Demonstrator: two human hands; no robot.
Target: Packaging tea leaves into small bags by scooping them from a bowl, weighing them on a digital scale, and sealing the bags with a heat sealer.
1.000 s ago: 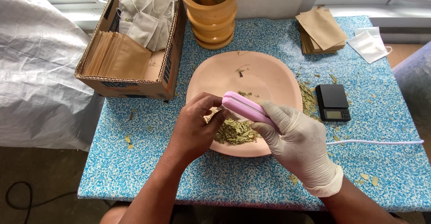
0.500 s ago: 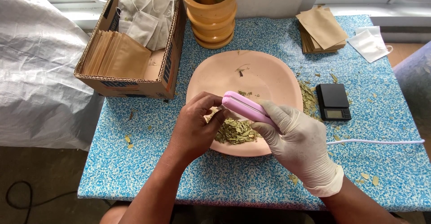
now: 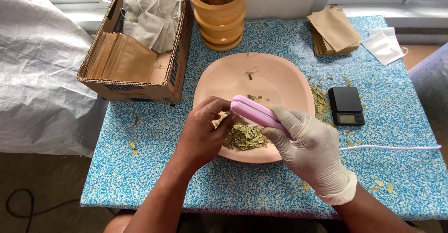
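My right hand [image 3: 309, 145], in a white glove, grips a pink hand-held heat sealer [image 3: 255, 112] over the near part of a pink plate [image 3: 261, 79]. My bare left hand [image 3: 204, 131] pinches a small pale sachet [image 3: 223, 118] at the sealer's tip, mostly hidden by the fingers. A heap of dried green leaves [image 3: 243, 137] lies on the plate under both hands. A thin white cord [image 3: 392, 147] runs from behind my right hand to the right.
A cardboard box [image 3: 135, 55] of brown envelopes and white sachets stands at the back left. A wooden mortar with pestle [image 3: 219, 13] is behind the plate. A small black scale [image 3: 346, 105], a stack of brown envelopes [image 3: 335, 33] and a face mask [image 3: 384, 44] lie right. Leaf bits litter the blue speckled table [image 3: 140, 167].
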